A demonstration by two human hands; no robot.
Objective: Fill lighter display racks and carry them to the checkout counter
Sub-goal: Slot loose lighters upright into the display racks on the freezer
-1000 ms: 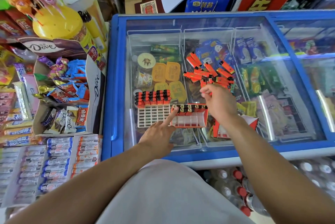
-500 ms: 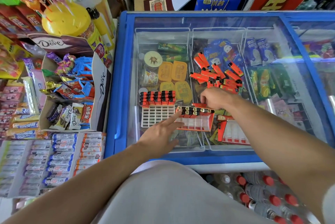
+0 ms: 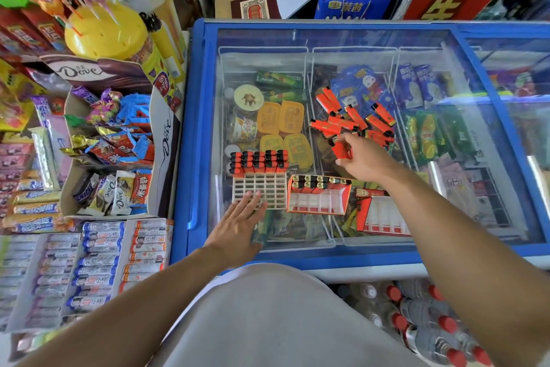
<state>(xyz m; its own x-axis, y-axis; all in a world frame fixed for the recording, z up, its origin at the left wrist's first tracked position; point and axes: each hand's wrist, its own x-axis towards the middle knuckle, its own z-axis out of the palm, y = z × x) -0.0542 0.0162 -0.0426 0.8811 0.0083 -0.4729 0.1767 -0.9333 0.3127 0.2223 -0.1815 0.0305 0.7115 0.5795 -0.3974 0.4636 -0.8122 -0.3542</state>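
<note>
Lighters (image 3: 342, 151) in right hand (image 3: 361, 158)

1. Red lighter (image 3: 341, 152): partly covered by the right hand (image 3: 361, 158) that holds it; count in grip cannot be told.
2. White grid rack (image 3: 262, 192): near edge covered by left hand (image 3: 241, 225) fingertips.
3. Third rack (image 3: 379, 218): right part hidden behind right forearm.
4. Water bottles (image 3: 428, 322): cut off at bottom edge.

Left of the hands, a Dove chocolate box (image 3: 166, 140) below a yellow lollipop stand (image 3: 104, 32); red-capped bottles (image 3: 428, 319) under the right arm.
</note>
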